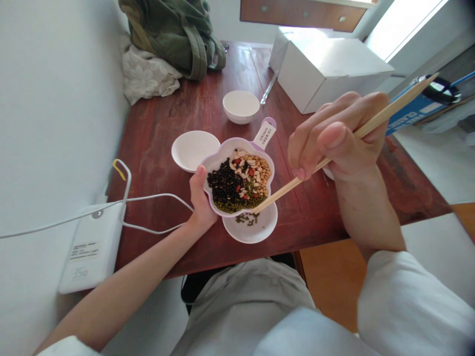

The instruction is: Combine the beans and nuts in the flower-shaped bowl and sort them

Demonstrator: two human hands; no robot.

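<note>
My left hand [203, 205] grips the left rim of a white and lilac flower-shaped bowl [221, 150], its thumb over the edge. Inside it lie black beans [223, 184], yellow soybeans [264, 170], green mung beans [228, 206] and pale and red peanuts. My right hand [339, 136] is closed around a pair of wooden chopsticks [287, 188]. Their tips reach the bowl's lower right rim, and nothing shows clearly between them. Partly hidden below the flower-shaped bowl is a small white bowl [254, 236] with several mung beans in it.
Two more white bowls, a left one [191, 148] and a far one [242, 109], stand on the red-brown table [156, 128]. A white box [334, 64] occupies the back right, and a green bag [178, 34] the back left. White cables [159, 196] run beside a power bank [89, 247].
</note>
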